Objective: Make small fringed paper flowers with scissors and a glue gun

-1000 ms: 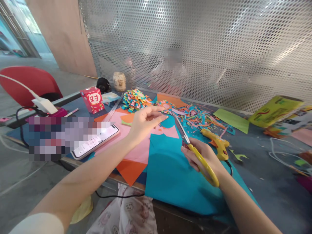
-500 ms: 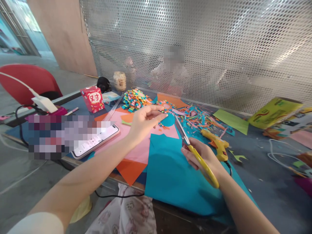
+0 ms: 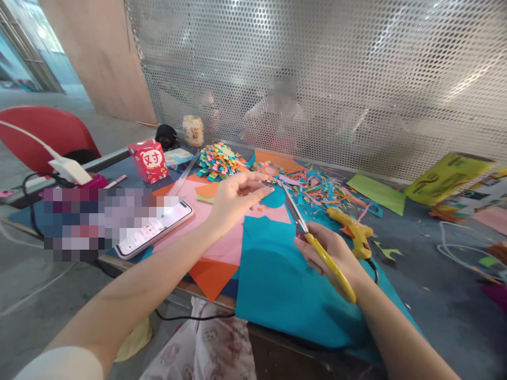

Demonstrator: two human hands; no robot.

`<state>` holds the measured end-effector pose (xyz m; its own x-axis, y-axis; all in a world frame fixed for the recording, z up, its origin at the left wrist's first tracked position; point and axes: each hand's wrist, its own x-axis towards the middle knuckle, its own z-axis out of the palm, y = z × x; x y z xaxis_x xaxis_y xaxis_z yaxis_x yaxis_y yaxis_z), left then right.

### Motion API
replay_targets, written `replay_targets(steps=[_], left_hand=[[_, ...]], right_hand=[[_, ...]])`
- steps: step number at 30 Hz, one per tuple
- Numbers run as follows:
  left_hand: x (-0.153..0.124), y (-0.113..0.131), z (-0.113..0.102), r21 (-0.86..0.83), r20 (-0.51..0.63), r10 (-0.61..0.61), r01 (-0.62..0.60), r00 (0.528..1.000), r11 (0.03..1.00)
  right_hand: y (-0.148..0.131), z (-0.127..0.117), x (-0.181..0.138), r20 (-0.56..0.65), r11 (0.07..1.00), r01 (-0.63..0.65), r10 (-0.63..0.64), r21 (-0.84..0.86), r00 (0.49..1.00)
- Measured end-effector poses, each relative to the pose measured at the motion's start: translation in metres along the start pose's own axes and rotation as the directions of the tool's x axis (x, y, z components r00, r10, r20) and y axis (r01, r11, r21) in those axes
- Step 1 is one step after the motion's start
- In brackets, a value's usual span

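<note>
My left hand (image 3: pixel 233 199) hovers over the pink paper (image 3: pixel 225 237) and pinches a small teal paper piece (image 3: pixel 274 196) between thumb and fingers. Yellow-handled scissors (image 3: pixel 312 240) are gripped in my right hand (image 3: pixel 328 253). Their blades point up and away toward the teal piece, with the tips close to it. Under my right hand lies a large teal sheet (image 3: pixel 285 285), and an orange sheet (image 3: pixel 209 277) sticks out below the pink one.
A phone (image 3: pixel 156 228) lies left of the pink paper. Behind are a red box (image 3: pixel 149 161), a jar (image 3: pixel 193 131), a heap of coloured paper bits (image 3: pixel 217 161) and scattered strips (image 3: pixel 320 190). A yellow glue gun (image 3: pixel 352 231) lies right of the scissors. A perforated metal screen (image 3: pixel 356 79) backs the table, a person behind it.
The hands stay almost in place. The scissor blades have shifted slightly against the teal piece between the frames.
</note>
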<state>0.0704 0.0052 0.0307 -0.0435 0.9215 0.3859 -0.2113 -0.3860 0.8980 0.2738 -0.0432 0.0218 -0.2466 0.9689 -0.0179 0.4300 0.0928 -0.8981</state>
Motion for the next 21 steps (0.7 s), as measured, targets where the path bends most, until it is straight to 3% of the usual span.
replay_targets(steps=[8, 16, 21], left_hand=[[0.0002, -0.0002, -0.0002, -0.005, 0.011, -0.008, 0.008, 1.0, 1.0], [0.003, 0.0011, -0.0006, 0.001, -0.049, 0.037, -0.037, 0.998, 0.999], [0.0026, -0.0018, -0.0003, 0.016, 0.054, -0.084, 0.083, 0.995, 0.996]], right_hand=[[-0.002, 0.0004, -0.0007, -0.009, 1.0, -0.015, 0.015, 0.015, 1.0], [-0.001, 0.0013, -0.0019, 0.005, 0.998, -0.051, 0.05, 0.039, 0.999], [-0.0006, 0.001, -0.0014, -0.017, 0.997, -0.056, 0.057, 0.046, 0.998]])
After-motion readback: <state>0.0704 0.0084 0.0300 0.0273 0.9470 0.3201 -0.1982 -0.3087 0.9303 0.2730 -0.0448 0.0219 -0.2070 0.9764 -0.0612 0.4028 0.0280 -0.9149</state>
